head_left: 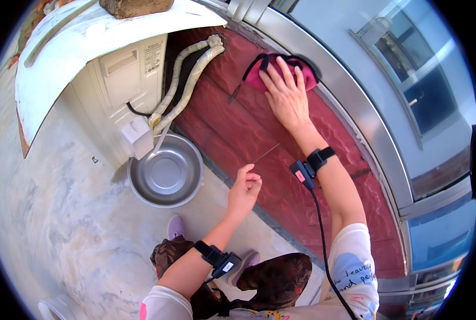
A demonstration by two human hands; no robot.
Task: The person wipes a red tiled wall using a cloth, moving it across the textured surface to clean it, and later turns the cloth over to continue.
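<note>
My right hand (287,96) lies with its fingers spread over a pink cloth item (256,80) with black edging, against the red stone-look wall (259,125) just below the window frame. A thin black cord hangs from the cloth's left side. What lies under my palm is hidden. Lower down, my left hand (244,191) hovers in front of the wall with fingers loosely bent and somewhat apart, nothing visible in them. Both forearms wear black straps with small boxes; a black cable runs from the right one.
At the left stands a white outdoor air-conditioner unit (110,90) under a white sheet cover (83,40) weighted with a brick (136,6). Wrapped pipes (198,72) run from it into the wall. Below sits a metal basin (166,170). A metal window frame (350,109) edges the wall.
</note>
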